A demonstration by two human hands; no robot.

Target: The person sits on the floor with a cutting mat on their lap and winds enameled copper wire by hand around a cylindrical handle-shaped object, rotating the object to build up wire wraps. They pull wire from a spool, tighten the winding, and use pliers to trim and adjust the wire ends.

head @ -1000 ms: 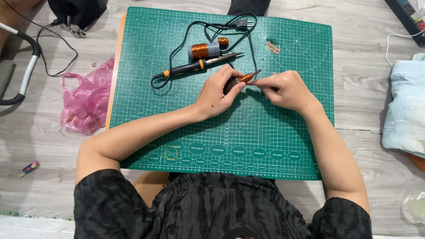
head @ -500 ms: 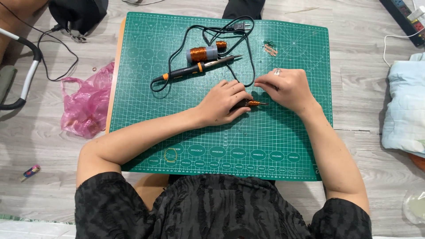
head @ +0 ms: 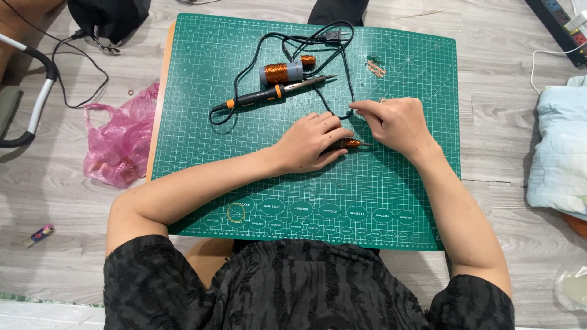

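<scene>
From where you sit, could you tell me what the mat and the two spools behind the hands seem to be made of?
Cutting mat: likely matte green vinyl or rubber, with a printed grid. Large spool and small spool: shiny orange-brown windings, probably bare or enamelled copper wire; the large one's end looks like grey plastic.

matt green cutting mat [head: 391, 195], glossy copper wire spool [head: 280, 73]

The mat [head: 379, 195] is green with thin white lines. The wire spool [head: 279, 73] is shiny orange, and the bag [head: 119, 143] is pink.

pink plastic bag [head: 119, 145] | soldering iron [head: 269, 93] | copper wire spool [head: 280, 73] | folded blue cloth [head: 559, 157]
</scene>
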